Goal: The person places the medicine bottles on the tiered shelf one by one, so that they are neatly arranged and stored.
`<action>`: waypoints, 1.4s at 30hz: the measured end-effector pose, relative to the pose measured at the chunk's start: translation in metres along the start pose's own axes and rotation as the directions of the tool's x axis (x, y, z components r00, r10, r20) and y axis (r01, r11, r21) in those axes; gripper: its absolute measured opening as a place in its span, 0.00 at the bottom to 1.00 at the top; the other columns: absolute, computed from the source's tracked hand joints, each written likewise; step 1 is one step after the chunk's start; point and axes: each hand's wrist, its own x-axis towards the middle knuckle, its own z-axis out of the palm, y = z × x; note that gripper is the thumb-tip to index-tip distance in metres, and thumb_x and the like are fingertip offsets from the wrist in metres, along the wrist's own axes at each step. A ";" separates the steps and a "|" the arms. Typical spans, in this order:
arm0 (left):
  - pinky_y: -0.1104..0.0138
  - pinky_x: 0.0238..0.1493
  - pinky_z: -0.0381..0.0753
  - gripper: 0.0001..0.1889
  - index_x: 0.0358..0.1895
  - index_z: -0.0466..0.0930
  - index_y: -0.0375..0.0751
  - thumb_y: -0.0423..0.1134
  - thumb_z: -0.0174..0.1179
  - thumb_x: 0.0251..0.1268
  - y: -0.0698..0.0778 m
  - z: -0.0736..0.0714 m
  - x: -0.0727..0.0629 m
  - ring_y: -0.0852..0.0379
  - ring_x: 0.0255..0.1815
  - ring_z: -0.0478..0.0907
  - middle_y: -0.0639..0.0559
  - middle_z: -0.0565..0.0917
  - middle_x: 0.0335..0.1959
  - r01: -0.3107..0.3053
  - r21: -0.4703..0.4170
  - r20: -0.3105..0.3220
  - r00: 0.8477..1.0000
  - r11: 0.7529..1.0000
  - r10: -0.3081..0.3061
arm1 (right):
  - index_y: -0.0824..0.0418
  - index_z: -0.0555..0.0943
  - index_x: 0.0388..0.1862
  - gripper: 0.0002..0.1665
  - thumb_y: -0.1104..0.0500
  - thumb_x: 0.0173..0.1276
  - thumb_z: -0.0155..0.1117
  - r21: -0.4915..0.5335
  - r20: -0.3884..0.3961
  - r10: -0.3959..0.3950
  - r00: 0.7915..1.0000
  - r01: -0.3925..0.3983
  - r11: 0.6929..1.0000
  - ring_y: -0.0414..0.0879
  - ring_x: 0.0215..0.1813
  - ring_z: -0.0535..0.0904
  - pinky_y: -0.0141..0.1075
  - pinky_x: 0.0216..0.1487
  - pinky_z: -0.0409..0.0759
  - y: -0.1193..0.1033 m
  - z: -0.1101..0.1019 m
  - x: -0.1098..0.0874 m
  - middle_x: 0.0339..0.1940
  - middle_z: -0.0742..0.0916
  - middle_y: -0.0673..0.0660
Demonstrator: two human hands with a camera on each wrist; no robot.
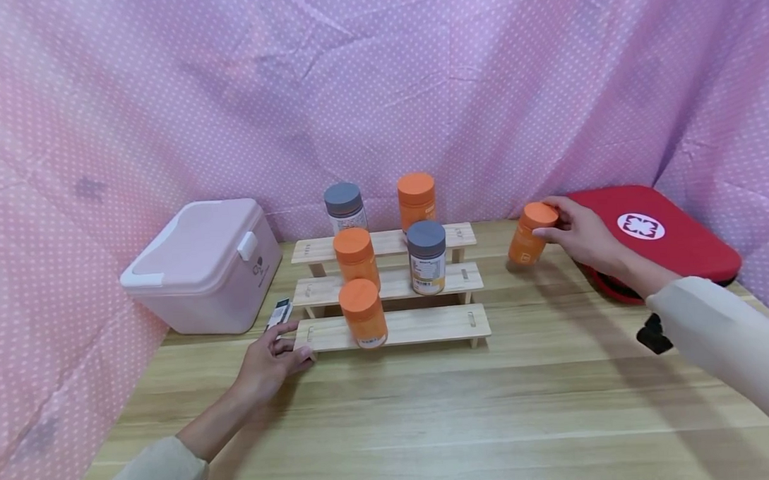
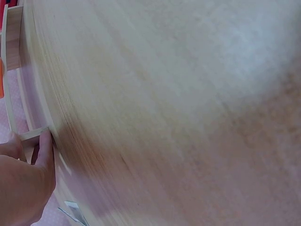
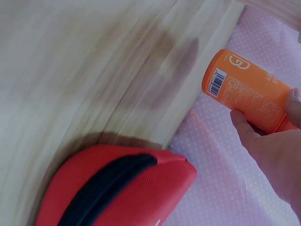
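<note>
My right hand [image 1: 584, 236] grips an orange bottle [image 1: 526, 245] around its cap, in front of the red case. In the right wrist view the bottle [image 3: 247, 92] tilts, its barcode and base turned away from the fingers. At the left end of a three-tier wooden rack [image 1: 426, 327], my left hand [image 1: 268, 360] pinches the lowest step near its leg. Two bottles, grey-capped [image 1: 345, 202] and orange [image 1: 416, 196], stand on the top step. The middle step bears an orange bottle [image 1: 356, 255] and a grey-capped bottle [image 1: 427, 260]. Another orange bottle [image 1: 363, 315] is on the bottom step.
A pale pink lidded box [image 1: 207, 267] stands left of the rack. On the right lies a red zipped case [image 1: 671, 240] with a white emblem. A small packet [image 1: 280, 313] lies behind my left hand. Pink dotted cloth [image 1: 379, 99] hangs behind the wooden table [image 1: 416, 415].
</note>
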 end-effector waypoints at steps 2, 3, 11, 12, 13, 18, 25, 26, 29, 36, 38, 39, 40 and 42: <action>0.62 0.49 0.87 0.30 0.70 0.57 0.31 0.23 0.56 0.65 0.000 0.000 0.000 0.49 0.44 0.84 0.34 0.80 0.44 0.002 -0.004 0.000 1.000 1.000 -0.002 | 0.64 0.64 0.69 0.34 0.56 0.69 0.64 -0.003 0.005 0.002 1.000 -0.002 1.000 0.32 0.46 0.75 0.14 0.39 0.76 -0.001 -0.006 -0.008 0.58 0.77 0.66; 0.62 0.49 0.87 0.30 0.70 0.57 0.31 0.22 0.56 0.65 0.000 0.000 0.000 0.49 0.44 0.84 0.35 0.80 0.44 0.002 -0.005 0.001 1.000 1.000 -0.002 | 0.64 0.64 0.68 0.33 0.57 0.69 0.64 0.002 0.003 -0.001 1.000 0.001 1.000 0.29 0.45 0.74 0.14 0.40 0.76 -0.001 -0.009 -0.012 0.58 0.77 0.66; 0.62 0.48 0.87 0.30 0.70 0.58 0.32 0.22 0.56 0.66 -0.001 0.000 0.001 0.49 0.44 0.84 0.34 0.80 0.45 0.012 -0.003 -0.008 1.000 1.000 -0.012 | 0.62 0.66 0.67 0.33 0.62 0.66 0.66 -0.009 -0.029 -0.040 0.999 0.040 0.999 0.23 0.44 0.74 0.13 0.41 0.77 -0.010 -0.023 -0.044 0.52 0.78 0.53; 0.62 0.48 0.87 0.30 0.70 0.58 0.32 0.22 0.56 0.65 -0.001 0.000 0.001 0.49 0.44 0.84 0.34 0.80 0.45 0.013 -0.001 -0.010 1.000 1.000 -0.013 | 0.62 0.67 0.67 0.33 0.63 0.65 0.67 -0.008 -0.033 -0.050 0.998 0.050 0.999 0.23 0.44 0.75 0.13 0.41 0.77 -0.011 -0.023 -0.047 0.51 0.79 0.49; 0.62 0.48 0.87 0.30 0.70 0.58 0.32 0.22 0.56 0.65 -0.001 0.000 0.001 0.49 0.44 0.84 0.33 0.80 0.46 0.013 0.001 -0.012 1.000 1.000 -0.013 | 0.63 0.67 0.66 0.33 0.65 0.64 0.67 -0.004 -0.035 -0.062 0.997 0.061 0.998 0.23 0.44 0.75 0.14 0.40 0.78 -0.013 -0.023 -0.050 0.49 0.79 0.45; 0.62 0.48 0.87 0.30 0.70 0.58 0.32 0.22 0.56 0.65 -0.001 0.000 0.001 0.49 0.43 0.84 0.33 0.80 0.46 0.015 0.008 -0.015 1.000 1.000 -0.015 | 0.65 0.69 0.65 0.33 0.70 0.61 0.68 0.031 -0.005 -0.157 0.988 0.157 0.987 0.26 0.44 0.78 0.15 0.42 0.79 -0.021 -0.020 -0.064 0.46 0.79 0.36; 0.62 0.48 0.87 0.30 0.70 0.58 0.31 0.22 0.56 0.65 -0.001 0.000 0.001 0.49 0.44 0.84 0.33 0.80 0.46 0.003 0.000 -0.006 1.000 1.000 -0.003 | 0.61 0.68 0.67 0.37 0.70 0.59 0.69 0.041 0.055 -0.217 0.975 0.215 0.976 0.29 0.48 0.78 0.17 0.45 0.80 -0.041 -0.012 -0.082 0.50 0.80 0.44; 0.62 0.48 0.87 0.30 0.70 0.58 0.31 0.22 0.56 0.65 -0.001 0.000 0.001 0.49 0.44 0.84 0.33 0.80 0.46 0.002 -0.001 -0.005 1.000 1.000 -0.002 | 0.60 0.69 0.67 0.37 0.69 0.59 0.70 0.043 0.057 -0.214 0.975 0.211 0.976 0.29 0.48 0.78 0.17 0.45 0.81 -0.045 -0.010 -0.084 0.50 0.80 0.44; 0.62 0.49 0.87 0.30 0.70 0.58 0.31 0.22 0.56 0.66 -0.001 0.000 0.001 0.49 0.44 0.84 0.33 0.80 0.45 0.000 0.000 -0.003 1.000 1.000 0.000 | 0.61 0.69 0.67 0.37 0.69 0.58 0.70 0.048 0.077 -0.251 0.965 0.248 0.967 0.30 0.48 0.78 0.18 0.46 0.81 -0.056 -0.005 -0.089 0.50 0.81 0.48; 0.61 0.48 0.87 0.30 0.70 0.58 0.32 0.22 0.56 0.65 -0.001 0.000 0.000 0.48 0.45 0.83 0.32 0.79 0.46 0.004 0.008 -0.006 1.000 1.000 -0.004 | 0.59 0.69 0.67 0.36 0.66 0.60 0.70 0.088 0.136 -0.282 0.950 0.272 0.958 0.34 0.50 0.79 0.22 0.46 0.84 -0.082 0.014 -0.090 0.52 0.82 0.56; 0.62 0.48 0.87 0.30 0.70 0.58 0.32 0.22 0.56 0.66 -0.001 0.000 0.000 0.48 0.45 0.83 0.32 0.79 0.46 0.003 0.009 -0.007 1.000 1.000 -0.003 | 0.59 0.69 0.67 0.35 0.64 0.61 0.70 0.091 0.143 -0.269 0.953 0.258 0.962 0.35 0.49 0.79 0.23 0.46 0.84 -0.089 0.021 -0.088 0.52 0.82 0.56; 0.62 0.48 0.87 0.30 0.70 0.58 0.32 0.22 0.56 0.65 -0.001 0.000 0.000 0.48 0.45 0.83 0.32 0.79 0.46 0.002 0.009 -0.006 1.000 1.000 -0.002 | 0.59 0.69 0.67 0.35 0.64 0.61 0.70 0.094 0.148 -0.266 0.952 0.254 0.963 0.36 0.49 0.79 0.24 0.46 0.84 -0.091 0.024 -0.087 0.53 0.82 0.57; 0.61 0.48 0.87 0.30 0.70 0.58 0.32 0.22 0.56 0.65 -0.001 0.000 0.001 0.47 0.45 0.83 0.32 0.79 0.46 0.000 0.007 -0.005 1.000 1.000 0.000 | 0.60 0.69 0.67 0.34 0.64 0.61 0.70 0.100 0.153 -0.266 0.952 0.253 0.962 0.38 0.49 0.79 0.25 0.47 0.84 -0.094 0.027 -0.085 0.53 0.82 0.56; 0.61 0.48 0.87 0.30 0.70 0.58 0.31 0.22 0.56 0.65 -0.001 0.000 0.001 0.47 0.44 0.83 0.32 0.79 0.46 -0.004 0.007 -0.004 1.000 1.000 0.004 | 0.60 0.70 0.66 0.34 0.64 0.61 0.70 0.108 0.163 -0.271 0.949 0.256 0.961 0.40 0.49 0.79 0.26 0.47 0.85 -0.098 0.035 -0.082 0.52 0.83 0.56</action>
